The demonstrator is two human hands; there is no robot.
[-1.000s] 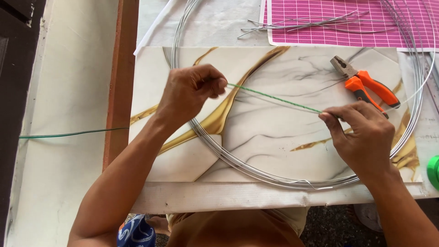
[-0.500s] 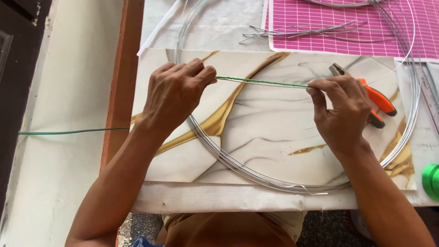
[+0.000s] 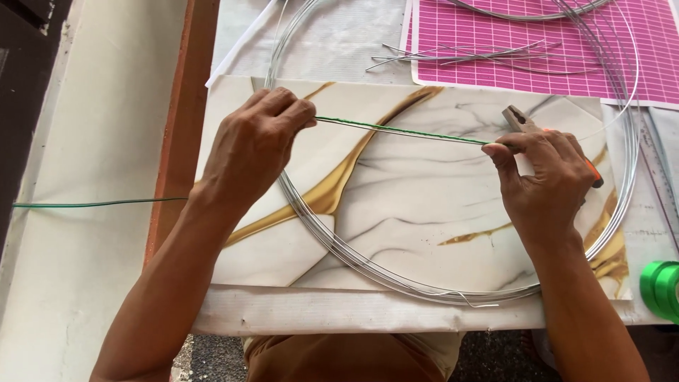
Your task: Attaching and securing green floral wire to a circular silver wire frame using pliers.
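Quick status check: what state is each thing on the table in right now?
Green wire: stretched taut between both hands.
Left hand: pinching one end.
Right hand: pinching the other end.
Silver wire coil: lying flat.
Pliers: lying unheld, partly hidden.
Green ribbon roll: at table edge.

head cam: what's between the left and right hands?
In the head view, a taut green wire runs from left hand to right hand, over the marble-patterned board.

table (image 3: 339, 311) w/ pale cloth; on it marble-look board (image 3: 424, 226), pink cutting mat (image 3: 537, 49), green ribbon roll (image 3: 661, 288) at rt edge.
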